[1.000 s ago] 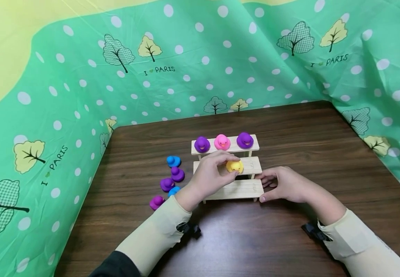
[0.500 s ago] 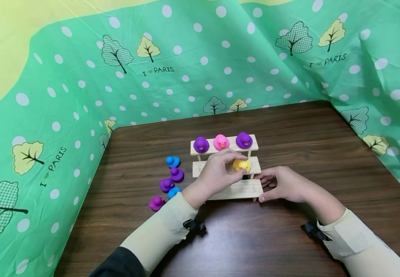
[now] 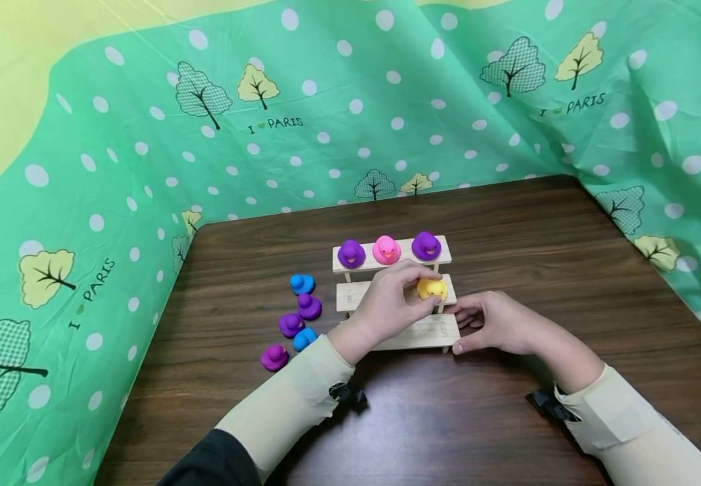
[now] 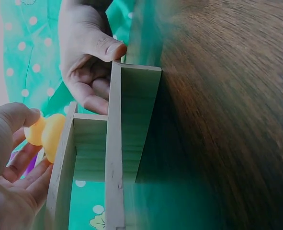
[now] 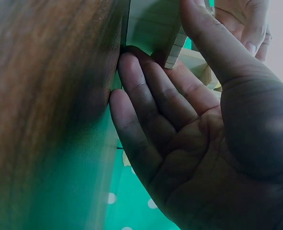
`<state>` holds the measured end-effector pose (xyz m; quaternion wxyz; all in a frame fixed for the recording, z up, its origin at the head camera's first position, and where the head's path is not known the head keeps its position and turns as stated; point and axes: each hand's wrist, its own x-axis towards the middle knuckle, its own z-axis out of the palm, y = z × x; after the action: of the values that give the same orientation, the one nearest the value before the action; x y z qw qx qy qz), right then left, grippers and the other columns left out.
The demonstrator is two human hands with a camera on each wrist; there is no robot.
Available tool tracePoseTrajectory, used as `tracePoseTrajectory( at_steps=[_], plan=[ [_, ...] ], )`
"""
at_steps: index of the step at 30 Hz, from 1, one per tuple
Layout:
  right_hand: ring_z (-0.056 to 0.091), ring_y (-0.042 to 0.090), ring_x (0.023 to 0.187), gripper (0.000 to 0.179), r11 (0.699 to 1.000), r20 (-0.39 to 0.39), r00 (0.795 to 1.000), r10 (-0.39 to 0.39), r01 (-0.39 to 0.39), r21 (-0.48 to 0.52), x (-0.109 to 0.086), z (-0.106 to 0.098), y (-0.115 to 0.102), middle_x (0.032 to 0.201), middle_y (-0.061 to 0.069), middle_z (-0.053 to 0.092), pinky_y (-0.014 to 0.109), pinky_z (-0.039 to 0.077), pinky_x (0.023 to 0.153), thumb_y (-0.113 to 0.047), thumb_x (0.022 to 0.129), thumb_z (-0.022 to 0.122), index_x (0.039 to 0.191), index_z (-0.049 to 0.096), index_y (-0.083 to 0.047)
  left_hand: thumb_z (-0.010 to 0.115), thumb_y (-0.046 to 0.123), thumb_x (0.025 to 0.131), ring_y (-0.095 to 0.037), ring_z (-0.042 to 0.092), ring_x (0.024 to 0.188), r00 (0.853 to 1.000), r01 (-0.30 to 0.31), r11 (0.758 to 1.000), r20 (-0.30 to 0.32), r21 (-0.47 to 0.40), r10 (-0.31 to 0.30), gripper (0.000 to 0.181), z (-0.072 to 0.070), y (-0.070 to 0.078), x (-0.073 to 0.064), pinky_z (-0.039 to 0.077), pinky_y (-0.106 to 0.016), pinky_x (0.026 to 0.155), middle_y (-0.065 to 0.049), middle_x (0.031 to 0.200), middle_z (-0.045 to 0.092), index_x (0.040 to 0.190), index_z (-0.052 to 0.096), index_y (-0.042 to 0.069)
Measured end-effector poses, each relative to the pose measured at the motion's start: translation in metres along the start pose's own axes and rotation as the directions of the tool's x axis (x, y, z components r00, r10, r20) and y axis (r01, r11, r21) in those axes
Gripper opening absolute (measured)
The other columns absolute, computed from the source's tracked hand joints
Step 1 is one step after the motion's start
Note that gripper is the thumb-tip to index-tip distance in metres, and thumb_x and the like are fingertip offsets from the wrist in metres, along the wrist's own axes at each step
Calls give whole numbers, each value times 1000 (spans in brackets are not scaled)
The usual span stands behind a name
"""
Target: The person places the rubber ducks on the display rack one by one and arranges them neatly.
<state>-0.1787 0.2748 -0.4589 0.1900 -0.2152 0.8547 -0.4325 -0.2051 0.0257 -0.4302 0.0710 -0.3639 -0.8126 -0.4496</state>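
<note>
A yellow rubber duck (image 3: pixel 432 290) is at the right end of the middle step of a three-step wooden stand (image 3: pixel 429 331). My left hand (image 3: pixel 389 304) pinches it between thumb and fingers; in the left wrist view the yellow duck (image 4: pixel 46 134) has its base against the step. At the stand's right end, my right hand (image 3: pixel 498 324) grips the lowest step, thumb at the front corner and fingers behind. On the top step sit a purple duck (image 3: pixel 351 254), a pink duck (image 3: pixel 386 250) and another purple duck (image 3: pixel 426 246). My left hand hides part of the lower steps.
Left of the stand, several loose ducks lie on the dark wooden table (image 3: pixel 235 270), among them a blue duck (image 3: pixel 302 283) and a magenta duck (image 3: pixel 274 358). A green dotted cloth (image 3: pixel 326 135) hangs behind and beside the table.
My left hand has slid the yellow duck rightward along the middle step, from near its centre to its right end. My right hand stays at the stand's right end.
</note>
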Motion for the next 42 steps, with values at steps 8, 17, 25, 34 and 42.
tracePoseTrajectory(
  at_steps=[8, 17, 25, 34, 42],
  plan=[
    [72, 21, 100, 57, 1000, -1, 1000, -9, 9, -10, 0, 0, -1, 103, -1, 76, 40, 62, 90, -26, 76, 97, 122, 71, -4, 85, 12, 89, -11, 64, 98, 1000, 20, 999, 10, 45, -20, 31, 0, 1, -1, 58, -27, 87, 1, 113, 72, 119, 76, 11],
    [72, 20, 101, 58, 1000, -3, 1000, -7, 7, -21, 0, 0, -1, 104, -1, 76, 40, 62, 90, -26, 76, 97, 122, 71, -4, 86, 19, 89, -5, 64, 112, 1000, -25, 995, 0, 100, 26, 35, -2, -1, -3, 48, -14, 97, 3, 120, 72, 123, 76, 14],
    [71, 19, 101, 58, 1000, -1, 1000, 4, -4, -30, 0, 0, -1, 104, -2, 76, 39, 62, 90, -28, 76, 97, 123, 71, -5, 86, 22, 91, -2, 60, 116, 999, 37, 994, 21, 100, -39, 36, -14, 1, -12, 46, -14, 101, 8, 121, 69, 125, 76, 18],
    [72, 19, 101, 57, 1000, 5, 1000, 3, -2, -15, 1, 0, -2, 103, -2, 76, 40, 62, 90, -26, 76, 97, 123, 72, -6, 84, 21, 92, -4, 62, 113, 999, 37, 996, -15, 84, -35, 29, -36, -6, -33, 51, -21, 98, 9, 117, 70, 120, 77, 17],
    [70, 18, 101, 58, 999, -6, 999, 34, -34, -27, 1, 0, -3, 104, -2, 76, 39, 62, 90, -28, 75, 98, 123, 72, -7, 85, 16, 91, -8, 66, 108, 998, 50, 997, -45, 61, -47, 26, -61, -19, -62, 58, -28, 92, 7, 113, 72, 116, 78, 13]
  ],
)
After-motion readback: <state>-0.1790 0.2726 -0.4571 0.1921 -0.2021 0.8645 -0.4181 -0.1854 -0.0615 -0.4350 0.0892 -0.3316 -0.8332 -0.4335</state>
